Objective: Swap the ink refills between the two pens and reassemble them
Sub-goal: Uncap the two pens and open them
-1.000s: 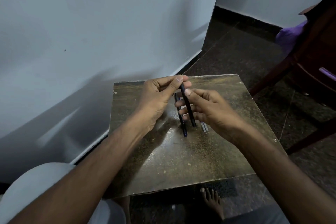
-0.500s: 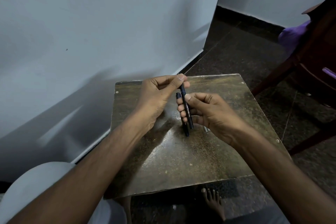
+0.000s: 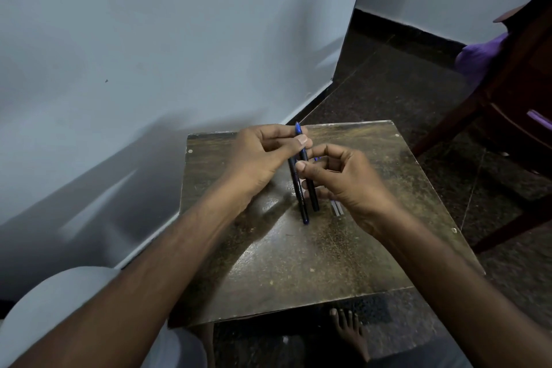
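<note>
A dark pen (image 3: 310, 188) with a blue tip stands nearly upright over the small table (image 3: 298, 263). My left hand (image 3: 257, 158) pinches it near the top, just under the blue tip. My right hand (image 3: 343, 182) pinches its barrel a little lower with thumb and curled fingers. A second dark pen (image 3: 301, 203) with white lettering lies right beside it on the left; its upper end is hidden behind my left hand. Two thin pale refills (image 3: 336, 208) lie on the table, partly under my right hand.
The worn brown table stands close to a white wall (image 3: 149, 54) on the left. A dark wooden chair (image 3: 507, 116) with purple cloth is at the right. My bare foot (image 3: 348, 334) shows under the table's near edge on the dark floor.
My right fingers have curled tighter into a pinch on the held pen's barrel. The blue tip now shows above my left fingers. The pen on the table has not moved.
</note>
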A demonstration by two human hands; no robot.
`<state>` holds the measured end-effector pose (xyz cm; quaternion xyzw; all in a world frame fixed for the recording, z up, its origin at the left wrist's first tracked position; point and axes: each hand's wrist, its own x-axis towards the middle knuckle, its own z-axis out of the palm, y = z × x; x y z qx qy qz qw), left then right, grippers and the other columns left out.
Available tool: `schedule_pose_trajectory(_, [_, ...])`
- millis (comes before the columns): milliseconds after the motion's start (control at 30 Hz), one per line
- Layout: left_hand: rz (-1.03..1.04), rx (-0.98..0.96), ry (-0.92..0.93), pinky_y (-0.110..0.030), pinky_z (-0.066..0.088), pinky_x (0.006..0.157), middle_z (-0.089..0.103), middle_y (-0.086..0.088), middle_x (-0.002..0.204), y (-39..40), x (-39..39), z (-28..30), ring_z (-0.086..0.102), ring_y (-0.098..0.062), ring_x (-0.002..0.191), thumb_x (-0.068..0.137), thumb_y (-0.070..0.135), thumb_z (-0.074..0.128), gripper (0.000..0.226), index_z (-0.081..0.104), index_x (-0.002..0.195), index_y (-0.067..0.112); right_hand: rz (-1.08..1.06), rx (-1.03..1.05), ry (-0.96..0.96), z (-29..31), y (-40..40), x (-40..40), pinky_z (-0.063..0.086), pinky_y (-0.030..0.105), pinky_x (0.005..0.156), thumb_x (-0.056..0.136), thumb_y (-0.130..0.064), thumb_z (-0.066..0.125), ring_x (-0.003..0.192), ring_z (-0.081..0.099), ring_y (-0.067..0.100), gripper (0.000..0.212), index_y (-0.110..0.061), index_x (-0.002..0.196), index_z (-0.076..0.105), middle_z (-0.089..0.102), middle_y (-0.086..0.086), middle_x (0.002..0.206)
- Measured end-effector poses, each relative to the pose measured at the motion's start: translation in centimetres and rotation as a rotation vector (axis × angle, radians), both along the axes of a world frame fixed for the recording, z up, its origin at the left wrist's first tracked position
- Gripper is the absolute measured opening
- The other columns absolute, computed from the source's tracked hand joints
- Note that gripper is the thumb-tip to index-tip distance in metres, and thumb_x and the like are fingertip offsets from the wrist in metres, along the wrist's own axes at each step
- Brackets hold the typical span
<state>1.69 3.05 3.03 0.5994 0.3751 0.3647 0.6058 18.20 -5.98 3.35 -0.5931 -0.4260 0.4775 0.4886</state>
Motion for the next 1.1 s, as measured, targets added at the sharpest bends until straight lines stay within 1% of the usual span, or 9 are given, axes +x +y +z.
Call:
schedule_pose_trajectory(167, [0.144,-0.094,-0.027,-0.005,0.051,0.059,0.082,0.013,0.076,0.8,-0.1,-0.3,0.074,0.010,0.070,0.084,0.033,0.091,0.017,0.080,0.092,0.024,0.036,0.015,-0.111,-0.5,-0.2,-0.3,0.067,0.043,0.075,0.089,-0.026,0.089,0.080,0.078,0.022,0.020,-0.027,0.107,0.080,0.077,0.024,0.091])
schedule_pose_trajectory(300, [0.167,-0.079,-0.020,-0.013,0.052,0.064,0.085,0.012,0.090,1.4,-0.7,-0.1,0.070,0.014,0.072,0.079,0.047,0.090,0.031,0.082,0.100,0.027,0.061,-0.002,-0.149,-0.4,-0.2,0.1,0.059,0.023,0.064,0.092,-0.026,0.086,0.077,0.077,0.016,0.019,-0.024,0.110,0.079,0.077,0.004,0.081])
schedule_pose_trajectory(400, [0.228,-0.096,-0.029,-0.024,0.050,0.067,0.085,0.010,0.093,2.2,-1.2,-0.3,0.070,0.010,0.072,0.084,0.043,0.090,0.027,0.083,0.103,0.026,0.119,-0.037,-0.187,-0.2,-0.5,0.2,0.056,0.019,0.060,0.095,-0.022,0.083,0.075,0.079,0.017,0.022,-0.026,0.116,0.079,0.080,0.002,0.085])
schedule_pose_trajectory(467, [0.281,-0.086,-0.022,-0.022,0.052,0.064,0.085,0.008,0.090,2.8,-1.5,-0.5,0.068,0.006,0.071,0.087,0.039,0.090,0.022,0.083,0.102,0.024,0.129,-0.045,-0.203,-0.3,-0.7,0.2,0.059,0.023,0.061,0.096,-0.020,0.082,0.077,0.081,0.019,0.024,-0.028,0.117,0.079,0.082,0.006,0.087])
schedule_pose_trajectory(567, [0.314,-0.070,-0.009,-0.017,0.056,0.059,0.082,0.008,0.079,3.5,-2.2,-0.6,0.067,0.002,0.065,0.087,0.035,0.091,0.015,0.084,0.094,0.024,0.093,-0.051,-0.190,-0.2,-0.7,0.4,0.069,0.048,0.072,0.095,-0.017,0.083,0.078,0.081,0.024,0.019,-0.024,0.113,0.080,0.080,0.005,0.083])
schedule_pose_trajectory(667, [0.239,-0.009,0.188,-0.017,0.056,0.059,0.079,0.013,0.071,3.9,-3.4,-0.8,0.067,-0.003,0.061,0.085,0.040,0.091,0.016,0.083,0.089,0.027,0.029,-0.047,-0.171,0.0,-0.7,0.8,0.066,0.065,0.079,0.094,-0.014,0.083,0.078,0.081,0.031,0.017,-0.021,0.109,0.080,0.075,0.001,0.076])
schedule_pose_trajectory(833, [0.062,0.139,0.718,-0.030,0.065,0.080,0.078,0.010,0.061,3.3,-4.4,-1.9,0.077,-0.004,0.055,0.078,0.050,0.094,0.031,0.078,0.081,0.023,-0.002,-0.034,-0.185,0.4,-0.6,1.3,0.065,0.066,0.083,0.094,-0.017,0.084,0.090,0.083,0.039,0.018,-0.022,0.111,0.080,0.073,-0.003,0.075])
schedule_pose_trajectory(967, [0.117,0.118,0.761,-0.043,0.069,0.081,0.079,0.001,0.060,3.9,-5.3,-2.8,0.079,-0.015,0.056,0.079,0.039,0.097,0.032,0.071,0.079,0.019,-0.001,-0.036,-0.201,0.2,-0.6,1.1,0.068,0.059,0.079,0.093,-0.019,0.085,0.087,0.083,0.036,0.016,-0.025,0.108,0.081,0.077,0.002,0.079])
schedule_pose_trajectory(1100, [0.129,0.140,0.782,-0.042,0.069,0.078,0.077,0.004,0.056,4.4,-5.3,-3.6,0.077,-0.010,0.050,0.079,0.044,0.095,0.034,0.072,0.075,0.018,-0.003,-0.044,-0.222,0.1,-0.5,1.0,0.067,0.039,0.067,0.093,-0.021,0.086,0.078,0.083,0.023,0.015,-0.028,0.106,0.081,0.081,0.008,0.086])
